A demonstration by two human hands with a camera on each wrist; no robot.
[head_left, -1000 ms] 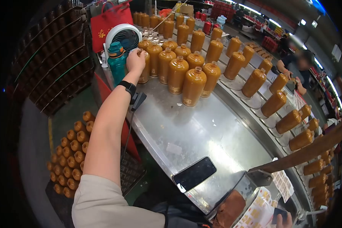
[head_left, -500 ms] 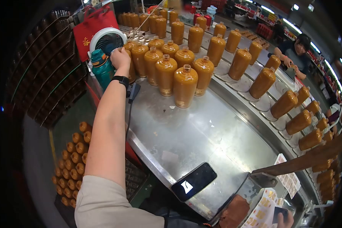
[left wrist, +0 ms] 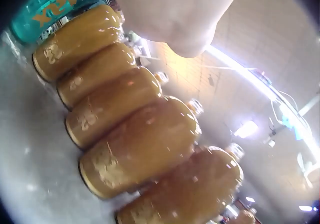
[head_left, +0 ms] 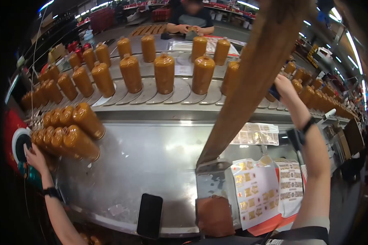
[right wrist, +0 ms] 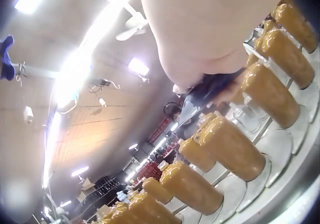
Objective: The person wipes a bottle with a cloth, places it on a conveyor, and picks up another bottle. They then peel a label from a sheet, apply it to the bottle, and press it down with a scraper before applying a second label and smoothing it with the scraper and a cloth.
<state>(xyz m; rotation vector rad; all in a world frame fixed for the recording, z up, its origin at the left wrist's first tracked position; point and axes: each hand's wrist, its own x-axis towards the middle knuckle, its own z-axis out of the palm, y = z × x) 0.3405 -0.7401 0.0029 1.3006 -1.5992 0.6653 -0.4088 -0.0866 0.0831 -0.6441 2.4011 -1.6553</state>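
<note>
At the far left of the head view, my left hand [head_left: 36, 158] is at the top of an end amber bottle [head_left: 50, 160], with its fingers round the neck. The neck is hidden by the hand. In the left wrist view amber bottles [left wrist: 142, 144] with gold marks stand in a row, beside a teal drink bottle [left wrist: 60, 9]. My right hand [head_left: 285, 87] reaches over the conveyor on the right, behind a wooden beam [head_left: 253, 81]. It holds a dark flat piece [right wrist: 207, 91], blurred in the right wrist view, near the amber bottles [right wrist: 232, 146] on the conveyor.
Amber bottles [head_left: 164, 75] stand on the curved conveyor [head_left: 151, 93]. A phone [head_left: 150, 216] lies on the metal table [head_left: 151, 159]. Label sheets [head_left: 255, 192] lie at right, next to a brown pad [head_left: 214, 216]. A person [head_left: 191, 20] sits across; a fan [head_left: 20, 143] stands left.
The head view has swung right, bringing the right arm into full view. My right hand has moved from low beside the label sheets to the conveyor. My left hand stays by the end bottle.
</note>
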